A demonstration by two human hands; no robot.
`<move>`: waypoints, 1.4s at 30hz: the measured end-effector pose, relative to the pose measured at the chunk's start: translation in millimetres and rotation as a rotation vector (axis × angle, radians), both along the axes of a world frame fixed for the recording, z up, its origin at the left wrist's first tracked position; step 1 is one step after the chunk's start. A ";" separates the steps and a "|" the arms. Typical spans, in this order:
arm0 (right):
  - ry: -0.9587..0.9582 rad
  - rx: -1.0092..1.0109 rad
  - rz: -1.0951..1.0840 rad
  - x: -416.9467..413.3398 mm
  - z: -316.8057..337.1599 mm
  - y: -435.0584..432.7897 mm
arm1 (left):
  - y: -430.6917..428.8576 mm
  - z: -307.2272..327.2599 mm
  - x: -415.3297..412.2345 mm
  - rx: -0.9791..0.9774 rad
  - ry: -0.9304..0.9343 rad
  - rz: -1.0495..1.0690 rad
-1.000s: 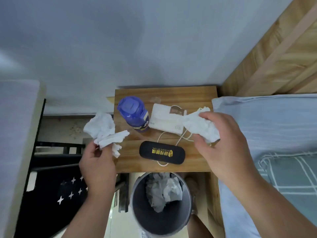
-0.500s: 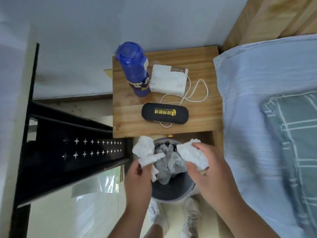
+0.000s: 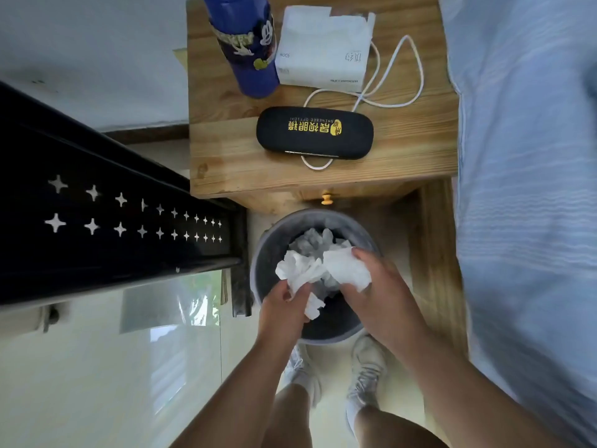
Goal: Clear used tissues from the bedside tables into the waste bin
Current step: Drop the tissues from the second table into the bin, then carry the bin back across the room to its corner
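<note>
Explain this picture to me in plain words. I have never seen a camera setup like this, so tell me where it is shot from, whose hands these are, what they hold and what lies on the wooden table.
There is no machine here. A person wears a wide-angle camera on the head, looking down past their own arms, legs and shoes. The left hand grips a crumpled white tissue, and the right hand grips another tissue. Both hands are over the grey waste bin, which already holds crumpled tissues. Beyond it stands the wooden bedside table. On it lie a black glasses case, a blue bottle, a white tissue pack and a white cable. A bed is on the right.
</note>
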State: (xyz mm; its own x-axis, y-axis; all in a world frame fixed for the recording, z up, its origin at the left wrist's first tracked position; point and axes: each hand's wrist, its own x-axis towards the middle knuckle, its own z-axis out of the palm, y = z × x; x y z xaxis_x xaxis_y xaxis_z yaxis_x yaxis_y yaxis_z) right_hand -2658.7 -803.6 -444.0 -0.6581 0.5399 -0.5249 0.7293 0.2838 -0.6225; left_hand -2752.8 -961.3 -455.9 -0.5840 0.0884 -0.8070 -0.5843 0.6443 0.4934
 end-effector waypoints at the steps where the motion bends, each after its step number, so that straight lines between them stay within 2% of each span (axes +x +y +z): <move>1: -0.019 -0.034 0.022 2.1 -9.7 -1.3 | -1.3 -5.1 -0.6 -0.020 -0.013 -0.045; 5: -0.075 -0.123 0.121 15.5 -34.1 -6.1 | -6.7 -17.8 0.2 -0.096 -0.167 -0.177; 8: -0.049 -0.115 0.057 26.4 -31.3 -4.9 | -12.2 -13.3 1.1 -0.075 -0.186 -0.179; 13: -0.076 0.025 -0.173 37.3 -24.8 7.9 | -33.4 -3.8 -17.6 -0.226 0.336 -0.190; 15: -0.098 0.029 -0.264 40.5 -32.2 10.8 | -39.7 -6.8 -28.0 -0.270 0.446 -0.174; 18: -0.210 -0.119 -0.339 39.5 -51.7 15.1 | -43.2 -21.4 -44.7 -0.287 0.282 -0.202; 21: -0.216 -0.331 -0.422 35.8 -69.9 21.2 | -39.9 -36.3 -60.3 -0.168 0.073 -0.180; 26: -0.220 -0.281 -0.446 44.7 -71.0 27.2 | -43.9 -33.2 -54.2 -0.092 -0.022 -0.146; 30: -0.147 -0.192 -0.450 54.3 -38.1 26.5 | -43.5 -0.4 -47.2 -0.061 -0.005 -0.079; 33: -0.056 -0.156 -0.472 60.4 2.4 29.1 | -43.3 47.4 -37.9 -0.032 0.024 -0.010; 38: -0.011 -0.119 -0.384 62.1 90.6 35.7 | -52.4 140.4 -21.4 -0.004 0.068 0.040; 42: 0.006 -0.051 -0.314 58.3 172.2 41.3 | -59.9 210.8 -22.8 0.010 0.077 -0.024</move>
